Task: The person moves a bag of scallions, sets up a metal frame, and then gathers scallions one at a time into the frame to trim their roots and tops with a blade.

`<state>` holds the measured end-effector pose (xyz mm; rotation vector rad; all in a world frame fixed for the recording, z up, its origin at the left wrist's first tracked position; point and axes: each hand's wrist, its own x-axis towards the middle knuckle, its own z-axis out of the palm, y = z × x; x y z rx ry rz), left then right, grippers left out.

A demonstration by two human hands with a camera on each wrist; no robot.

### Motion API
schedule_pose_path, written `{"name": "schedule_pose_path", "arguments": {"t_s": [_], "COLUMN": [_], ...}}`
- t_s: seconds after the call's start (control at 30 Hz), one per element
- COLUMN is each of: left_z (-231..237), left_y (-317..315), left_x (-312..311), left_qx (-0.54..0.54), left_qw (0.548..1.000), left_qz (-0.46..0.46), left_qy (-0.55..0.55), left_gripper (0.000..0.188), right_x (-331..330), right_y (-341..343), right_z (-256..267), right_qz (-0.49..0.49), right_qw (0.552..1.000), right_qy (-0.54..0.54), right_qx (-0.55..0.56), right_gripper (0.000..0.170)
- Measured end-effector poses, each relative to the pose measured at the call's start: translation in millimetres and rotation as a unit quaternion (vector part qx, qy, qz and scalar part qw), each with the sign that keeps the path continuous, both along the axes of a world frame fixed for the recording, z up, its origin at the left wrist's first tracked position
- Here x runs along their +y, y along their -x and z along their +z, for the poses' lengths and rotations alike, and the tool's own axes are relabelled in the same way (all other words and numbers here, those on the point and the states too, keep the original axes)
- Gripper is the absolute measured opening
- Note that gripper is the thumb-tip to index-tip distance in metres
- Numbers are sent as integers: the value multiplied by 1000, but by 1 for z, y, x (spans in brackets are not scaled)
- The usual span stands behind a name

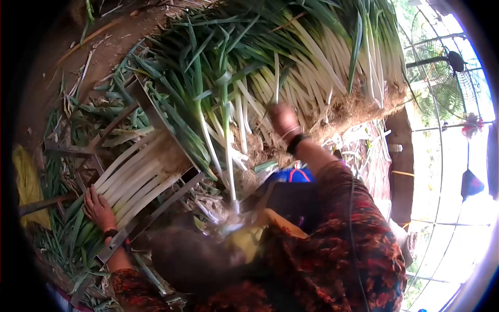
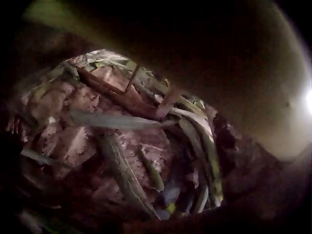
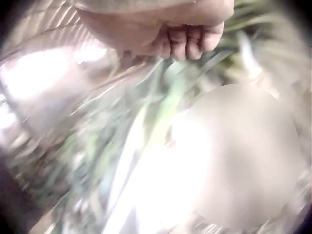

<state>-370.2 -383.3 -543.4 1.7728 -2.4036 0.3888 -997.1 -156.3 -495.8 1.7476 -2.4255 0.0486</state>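
Observation:
In the head view, my left hand [image 1: 101,210] lies with extended fingers across a row of white leeks [image 1: 138,179] set side by side in a metal frame [image 1: 156,106]. My right hand [image 1: 285,119], motion-blurred, reaches to the root-end side of a large leek pile [image 1: 306,62]. A pale leek stem [image 1: 276,78] rises from right at its fingers, which seem to grip it. The right wrist view shows curled fingers [image 3: 187,44], with blurred green leaves [image 3: 170,85] below them. The left hand is not discernible in the dark left wrist view.
Several leeks [image 1: 228,140] stand between the hands, their white ends toward me. Cut leaves [image 1: 62,234] litter the ground left of the frame, near a yellow sack [image 1: 31,187]. A blue item [image 1: 293,174] lies beneath my right arm. Wire mesh [image 1: 442,104] borders the right side.

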Motion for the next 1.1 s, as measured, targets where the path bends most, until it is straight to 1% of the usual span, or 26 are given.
{"name": "schedule_pose_path", "arguments": {"t_s": [0.03,0.07,0.1,0.13,0.17,0.2,0.27,0.3,0.33,0.4,0.43,0.5,0.53,0.57,0.6,0.63,0.67,0.73,0.77,0.83,0.87,0.9,0.97,1.0,1.07,1.1], "left_z": [-3,-6,-6,-6,-6,-5,-2,1,4,7,7,6,6,9,9,5,4,6,16,35,26,5,4,6,6,7], "left_y": [-3,-5,-5,-7,-6,-5,-3,-1,1,5,6,2,3,6,4,2,1,1,2,8,0,-12,-7,-2,-1,-1], "left_x": [-1,-2,-4,-4,-4,-4,-2,-1,-1,2,2,1,0,1,1,0,-1,-2,1,-3,-12,-24,-25,-24,-23,-22], "left_qx": [-2,-4,-4,-4,-5,-2,3,7,11,16,15,8,7,4,0,2,-1,12,10,15,88,161,209,180,177,168], "left_qw": [1000,1000,1000,1000,1000,1000,1000,1000,1000,1000,1000,1000,1000,1000,1000,1000,1000,1000,1000,998,994,983,976,982,983,985], "left_qz": [-5,-10,-8,-9,-11,-7,-2,2,5,13,14,15,14,12,10,3,5,-2,-7,-15,-18,-22,-59,-57,-54,-44], "left_qy": [7,15,15,13,11,9,3,-4,-12,-19,-19,-27,-25,-24,-24,-13,-14,-15,-29,-52,-68,-84,-25,3,10,-1], "left_gripper": [42,42,42,42,42,43,43,43,43,43,43,42,42,42,42,42,43,41,38,33,30,27,19,18,20,23], "right_x": [-7,-7,-7,-12,-15,-7,1,-1,1,11,22,64,71,79,93,86,76,39,29,10,3,1,3,3,0,-4], "right_y": [63,106,117,135,150,169,194,187,172,123,89,31,-16,-64,-96,-119,-135,-135,-126,-128,-133,-140,-164,-178,-211,-227], "right_z": [5,36,67,90,113,113,101,94,83,54,34,-55,-61,-66,-88,-89,-80,-54,-63,-4,15,37,81,98,131,141], "right_qz": [-84,-184,-245,-352,-433,-430,-429,-422,-415,-378,-355,-260,-280,-307,-322,-337,-348,-386,-362,-349,-338,-297,-234,-230,-199,-159], "right_qw": [971,971,934,914,895,898,901,905,908,922,924,954,927,887,803,737,661,592,666,574,625,638,670,687,656,664], "right_qy": [-29,-3,81,50,-17,-29,-69,-50,-30,-55,-71,-17,-54,-92,9,64,120,187,186,212,219,225,210,210,213,222], "right_qx": [221,155,247,197,107,85,-3,-28,-54,-68,-122,-148,-245,-332,-501,-582,-654,-683,-625,-710,-669,-674,-673,-656,-696,-696], "right_gripper": [9,19,35,45,49,52,50,49,48,47,48,38,29,22,38,35,32,27,25,20,18,17,16,15,18,17]}}
